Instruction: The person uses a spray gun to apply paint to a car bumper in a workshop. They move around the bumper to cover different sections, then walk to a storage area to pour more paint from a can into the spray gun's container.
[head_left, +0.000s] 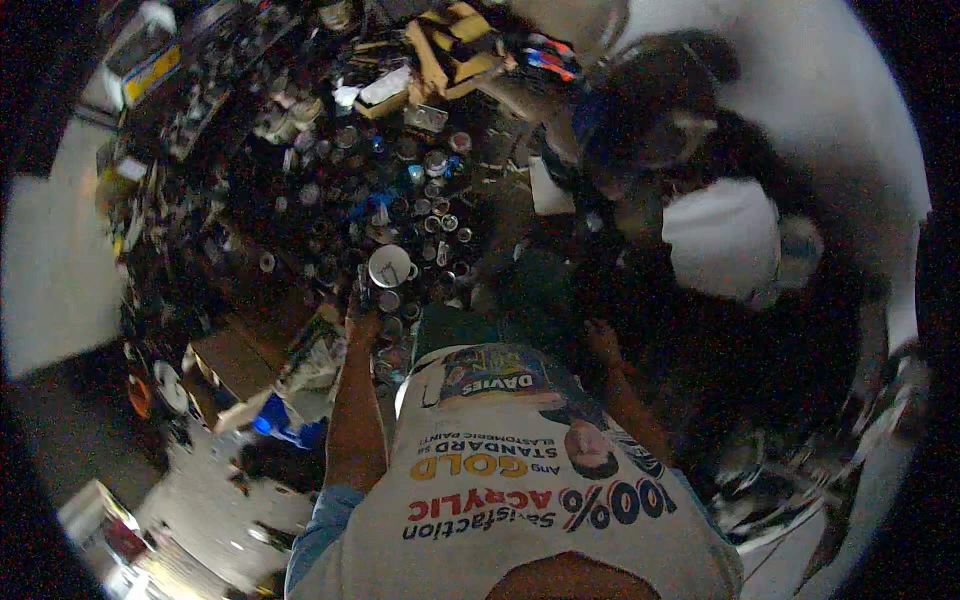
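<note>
Head view shows a white cup [389,267] left of centre, seemingly kept among small containers [440,207] for easy reach near the left hand [363,324]; whether its fingers or the right hand's [602,340] are clenched, I cannot tell.

The left hand [364,322] sits to the near left of a mug [388,264]; whether they touch is unclear. Beyond the mug and slightly right, small jars [441,212] crowd together. Past them, at the far end, lie open cartons [450,60], with a bundle [550,60] just to their right. Left of the left hand stands a box [245,350], a plastic bag [292,424] at its near edge and a disc [170,386] on its left. The right hand [601,338] is beside the shirt's [530,450] far right edge. Ahead of it lies a container [550,188]; farther right, a large bulk [720,240], too dim to name.
</note>
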